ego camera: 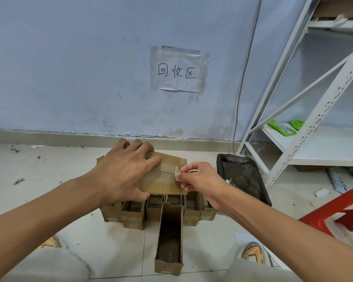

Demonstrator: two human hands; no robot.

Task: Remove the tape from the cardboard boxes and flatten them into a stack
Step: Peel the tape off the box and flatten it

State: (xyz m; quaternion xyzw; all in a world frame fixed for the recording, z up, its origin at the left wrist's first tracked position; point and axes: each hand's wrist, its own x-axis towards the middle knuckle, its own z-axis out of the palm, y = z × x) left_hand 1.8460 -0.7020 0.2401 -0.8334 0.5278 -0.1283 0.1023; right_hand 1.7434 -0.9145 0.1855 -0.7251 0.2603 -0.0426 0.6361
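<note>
Seen from above, looking forward and down at a tiled floor (49, 180) beside a pale blue wall (69, 68).

Left hand (122, 171) spread flat, fingers straight and slightly apart, pressing down on the far-left part of a sealed cardboard box (163, 178); thumb wrapped over the near-left edge. Right hand (198, 180) at the box's right end, thumb and forefinger pinched on a lifted corner of clear tape (177, 171), other fingers curled loosely in.

Box brown, top flaps closed, with a seam running left to right down the middle and glossy tape along it. Tape peeled up only at the right end, still stuck flat across the rest. Box held centre scene, just above a cluster of open boxes (130, 212).

Cluster of small open-topped cardboard boxes side by side on the floor, directly under the held one; insides dark, contents too shadowed to tell. One long narrow box (169, 241) reaching from the cluster toward the near edge, open on top.

Black tray (263, 184) on the floor just right of the right hand, with dark crumpled plastic inside.

White metal shelving (306, 110) far right, a green packet (281, 128) on its lower shelf. Red plastic stool (334, 216) at near right. Paper sign (177, 72) with handwritten characters taped to the wall. Shoes (252, 252) and pale trouser knees along the near edge.
</note>
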